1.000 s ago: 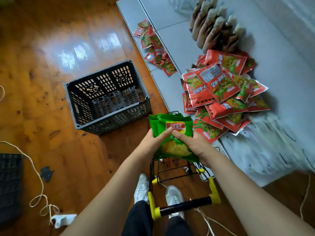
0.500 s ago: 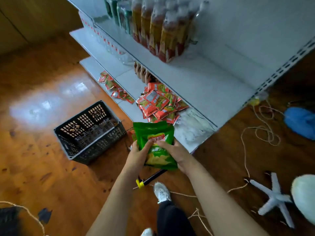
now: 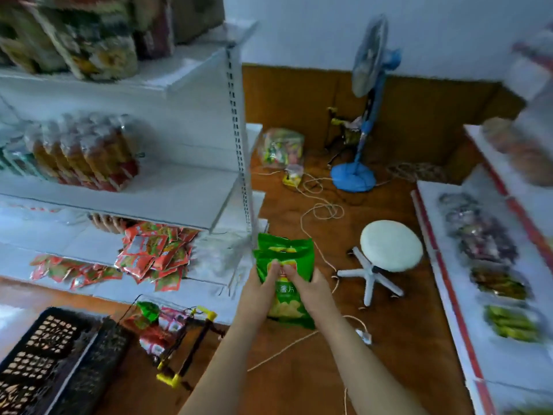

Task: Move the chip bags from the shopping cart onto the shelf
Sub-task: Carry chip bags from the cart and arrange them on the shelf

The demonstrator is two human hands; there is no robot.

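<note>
Chip bags: we see a small stack of green chip bags [image 3: 284, 259] held upright in front of the body, above the wooden floor [image 3: 389, 339] and just right of the shelf's end post; how many bags are in the stack we cannot tell.
Left hand: our left hand [image 3: 258, 290] has its grip closed on the left edge of the stack, thumb across the front.
Right hand: our right hand [image 3: 311, 290] has its grip closed on the right edge, thumb on the front beside the other thumb.
Shelf: the white shelf [image 3: 167, 202] stands to the left; its middle board is bare toward the right end, with a row of orange packets [image 3: 86, 157] further left.
Lower board: a heap of red snack packets [image 3: 155, 256] lies there, with a few more loose ones [image 3: 65, 269] to its left.
Shopping cart: the shopping cart [image 3: 182, 345], black with yellow handle ends, is low and left of our arms; a green bag [image 3: 148, 311] and some reddish bags [image 3: 155, 336] show in it.
Basket: a black plastic basket [image 3: 57, 363] sits on the floor at the lower left.
Floor beyond: a white stool [image 3: 390, 250], a blue fan [image 3: 363, 121] and loose cord [image 3: 321, 211] lie past the bags.
Sharpness: the whole view is motion-blurred, so the print on the packets is mostly unreadable.
</note>
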